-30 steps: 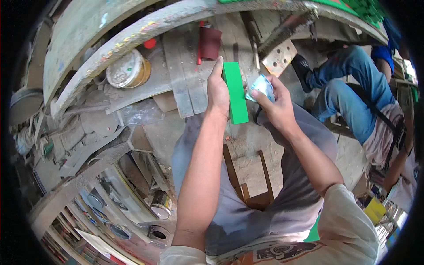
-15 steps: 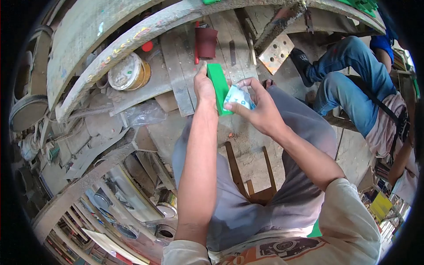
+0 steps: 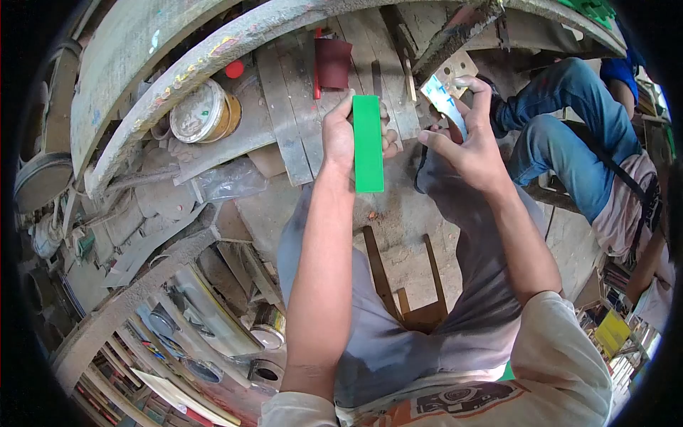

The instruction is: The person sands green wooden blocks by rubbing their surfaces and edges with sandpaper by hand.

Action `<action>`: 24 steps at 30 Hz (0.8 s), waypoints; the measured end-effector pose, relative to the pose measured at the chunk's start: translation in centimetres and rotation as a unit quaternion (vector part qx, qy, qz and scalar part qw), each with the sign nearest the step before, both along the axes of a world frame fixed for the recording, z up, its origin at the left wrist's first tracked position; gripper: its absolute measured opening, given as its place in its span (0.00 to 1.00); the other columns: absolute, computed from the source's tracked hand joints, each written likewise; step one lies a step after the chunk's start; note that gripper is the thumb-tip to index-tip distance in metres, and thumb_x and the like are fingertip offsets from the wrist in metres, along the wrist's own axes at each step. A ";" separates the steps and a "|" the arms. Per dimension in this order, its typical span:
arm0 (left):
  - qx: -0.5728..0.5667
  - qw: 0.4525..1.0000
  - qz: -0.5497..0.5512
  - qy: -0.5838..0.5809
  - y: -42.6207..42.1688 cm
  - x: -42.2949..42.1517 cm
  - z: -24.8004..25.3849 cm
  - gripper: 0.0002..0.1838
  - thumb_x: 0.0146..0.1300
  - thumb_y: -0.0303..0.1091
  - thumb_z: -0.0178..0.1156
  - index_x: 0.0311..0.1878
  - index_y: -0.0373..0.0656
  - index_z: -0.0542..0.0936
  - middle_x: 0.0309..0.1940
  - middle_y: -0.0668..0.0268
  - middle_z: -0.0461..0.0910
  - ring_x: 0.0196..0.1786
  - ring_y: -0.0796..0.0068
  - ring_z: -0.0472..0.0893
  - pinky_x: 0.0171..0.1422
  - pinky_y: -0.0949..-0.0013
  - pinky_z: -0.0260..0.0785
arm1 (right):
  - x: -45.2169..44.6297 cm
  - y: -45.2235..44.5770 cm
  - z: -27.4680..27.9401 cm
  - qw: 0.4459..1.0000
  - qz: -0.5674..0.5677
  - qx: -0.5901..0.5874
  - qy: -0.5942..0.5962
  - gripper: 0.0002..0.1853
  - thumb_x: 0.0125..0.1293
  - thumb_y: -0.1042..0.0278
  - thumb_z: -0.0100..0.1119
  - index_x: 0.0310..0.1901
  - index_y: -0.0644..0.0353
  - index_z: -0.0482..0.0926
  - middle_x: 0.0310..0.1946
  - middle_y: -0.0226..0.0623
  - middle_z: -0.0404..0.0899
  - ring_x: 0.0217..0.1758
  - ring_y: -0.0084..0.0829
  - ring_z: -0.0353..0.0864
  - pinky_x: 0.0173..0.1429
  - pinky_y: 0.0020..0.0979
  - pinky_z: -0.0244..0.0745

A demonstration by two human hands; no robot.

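Note:
My left hand (image 3: 339,139) is wrapped round a long bright green block (image 3: 368,146), thumb along its left side and fingertips showing past its right edge. The block's broad plain face is turned up toward me. Off to the right, my right hand (image 3: 478,153) grips a thin, bent white piece with blue printing (image 3: 442,103) between its fingers. What that piece is made of I cannot tell. It is apart from the block.
Ahead on the planks (image 3: 288,107) lies a curved dark red sheet (image 3: 333,65). A paint-smeared bucket (image 3: 203,114) stands at the left. Another person in jeans (image 3: 562,139) sits at the right. A curved, dusty wooden rim (image 3: 213,53) crosses the top.
My right hand has moved right and away from the green block, taking the white-and-blue piece with it. The left hand has turned the block upright in view, its broad face now toward me.

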State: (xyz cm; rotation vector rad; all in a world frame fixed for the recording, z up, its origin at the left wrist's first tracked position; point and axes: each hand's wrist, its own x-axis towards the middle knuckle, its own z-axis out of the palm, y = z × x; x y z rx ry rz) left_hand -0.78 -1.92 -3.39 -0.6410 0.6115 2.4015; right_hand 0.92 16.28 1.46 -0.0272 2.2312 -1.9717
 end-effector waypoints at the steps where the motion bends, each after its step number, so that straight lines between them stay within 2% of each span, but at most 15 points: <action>1: 0.004 1.000 -0.012 0.010 0.1 0.0 -0.2 0.22 0.68 0.48 0.42 0.29 0.40 0.73 0.20 0.65 0.70 0.18 0.71 0.66 0.20 0.71 0.55 | 0.0 0.1 -0.1 0.999 0.028 0.036 0.005 0.35 0.54 0.78 0.66 0.59 0.54 0.55 0.43 0.37 0.75 0.38 0.19 0.71 0.37 0.23 0.68; 2: 0.008 0.999 -0.024 0.020 0.2 0.0 -0.3 0.22 0.69 0.49 0.41 0.30 0.39 0.73 0.20 0.65 0.70 0.18 0.71 0.65 0.21 0.71 0.56 | 0.1 0.0 -0.1 0.994 0.048 0.090 0.033 0.28 0.55 0.79 0.63 0.57 0.55 0.62 0.42 0.36 0.77 0.39 0.21 0.72 0.39 0.23 0.70; 3: 0.009 0.999 -0.027 0.020 0.6 0.1 0.0 0.22 0.69 0.49 0.41 0.30 0.39 0.73 0.20 0.65 0.70 0.18 0.71 0.65 0.21 0.71 0.56 | 0.0 -0.2 0.1 0.994 0.045 0.091 0.032 0.28 0.55 0.79 0.63 0.57 0.55 0.62 0.42 0.36 0.77 0.39 0.21 0.72 0.39 0.23 0.70; 5: -0.117 0.993 -0.014 -0.025 1.6 0.3 0.5 0.26 0.72 0.54 0.36 0.31 0.42 0.72 0.19 0.64 0.69 0.18 0.70 0.69 0.25 0.64 0.67 | 0.1 -0.2 0.0 0.986 0.068 0.150 -0.006 0.19 0.59 0.77 0.58 0.53 0.59 0.68 0.42 0.35 0.76 0.38 0.20 0.72 0.41 0.24 0.70; 7: -0.089 0.996 -0.011 -0.030 2.0 0.4 0.0 0.26 0.72 0.54 0.35 0.32 0.42 0.72 0.20 0.64 0.70 0.19 0.69 0.70 0.27 0.62 0.69 | -0.1 0.0 -0.7 0.988 0.045 0.138 -0.045 0.16 0.62 0.76 0.54 0.53 0.63 0.70 0.43 0.37 0.76 0.40 0.23 0.74 0.44 0.26 0.71; 9: -0.064 0.997 -0.001 -0.034 1.8 0.6 -0.2 0.26 0.73 0.54 0.34 0.33 0.42 0.71 0.21 0.63 0.71 0.20 0.69 0.71 0.28 0.60 0.71 | -0.4 -0.2 -1.1 0.998 0.014 0.034 -0.041 0.15 0.62 0.78 0.52 0.51 0.65 0.73 0.45 0.40 0.78 0.41 0.23 0.76 0.48 0.29 0.71; 10: -0.064 0.998 -0.004 -0.030 1.6 0.6 0.0 0.24 0.72 0.52 0.35 0.34 0.42 0.71 0.21 0.63 0.71 0.19 0.69 0.71 0.27 0.62 0.70 | -0.5 -0.5 -1.2 0.998 0.016 0.033 -0.042 0.15 0.62 0.78 0.52 0.51 0.65 0.73 0.45 0.40 0.78 0.41 0.23 0.76 0.48 0.29 0.71; 12: -0.063 0.998 -0.006 -0.023 1.3 0.6 0.6 0.22 0.72 0.50 0.36 0.35 0.42 0.71 0.21 0.63 0.72 0.19 0.70 0.71 0.25 0.63 0.70 | -0.8 -0.9 -1.3 0.990 0.045 0.108 0.081 0.14 0.62 0.81 0.50 0.50 0.65 0.76 0.50 0.40 0.79 0.43 0.24 0.78 0.49 0.28 0.74; 13: -0.105 0.994 -0.026 -0.010 1.3 0.8 0.9 0.20 0.71 0.47 0.38 0.34 0.41 0.71 0.21 0.63 0.70 0.18 0.71 0.69 0.23 0.66 0.65 | -1.0 -1.3 -1.0 0.977 0.058 0.145 0.143 0.15 0.62 0.83 0.49 0.49 0.65 0.78 0.53 0.41 0.79 0.44 0.25 0.80 0.49 0.28 0.76; 14: -0.146 0.988 -0.047 0.003 1.4 0.8 1.2 0.18 0.70 0.44 0.39 0.34 0.40 0.70 0.20 0.63 0.69 0.17 0.73 0.67 0.21 0.68 0.60 | -0.5 -1.8 -0.5 0.992 0.046 0.117 0.019 0.16 0.62 0.83 0.49 0.50 0.63 0.78 0.54 0.42 0.78 0.49 0.33 0.82 0.52 0.29 0.76; 15: -0.145 0.988 -0.046 0.004 1.5 0.7 1.4 0.18 0.70 0.44 0.39 0.34 0.40 0.70 0.20 0.63 0.69 0.17 0.73 0.67 0.21 0.68 0.60 | -0.6 -2.2 -0.7 0.992 0.046 0.117 0.020 0.16 0.62 0.83 0.49 0.50 0.63 0.78 0.54 0.42 0.78 0.49 0.33 0.82 0.52 0.29 0.76; 17: -0.179 0.983 -0.031 -0.016 1.7 0.7 1.7 0.16 0.69 0.42 0.41 0.34 0.41 0.71 0.18 0.63 0.69 0.16 0.74 0.66 0.18 0.69 0.57 | -0.5 -2.8 -1.7 0.951 0.070 0.215 0.208 0.17 0.61 0.83 0.50 0.50 0.62 0.79 0.51 0.44 0.79 0.52 0.39 0.81 0.56 0.31 0.75; 21: -0.183 0.982 -0.050 -0.021 1.2 0.8 1.9 0.15 0.69 0.41 0.40 0.35 0.43 0.72 0.17 0.65 0.68 0.16 0.73 0.66 0.18 0.68 0.57 | -0.3 -3.3 -2.3 0.956 0.093 0.214 0.175 0.23 0.53 0.88 0.48 0.51 0.63 0.78 0.52 0.47 0.78 0.55 0.42 0.78 0.57 0.34 0.74; 24: -0.165 0.986 -0.024 -0.017 0.8 0.8 2.3 0.13 0.69 0.40 0.42 0.35 0.44 0.73 0.17 0.66 0.68 0.16 0.74 0.66 0.18 0.68 0.57 | 0.5 -4.1 -2.9 0.953 0.097 0.213 0.192 0.28 0.48 0.90 0.46 0.53 0.63 0.77 0.53 0.49 0.76 0.56 0.43 0.77 0.58 0.35 0.74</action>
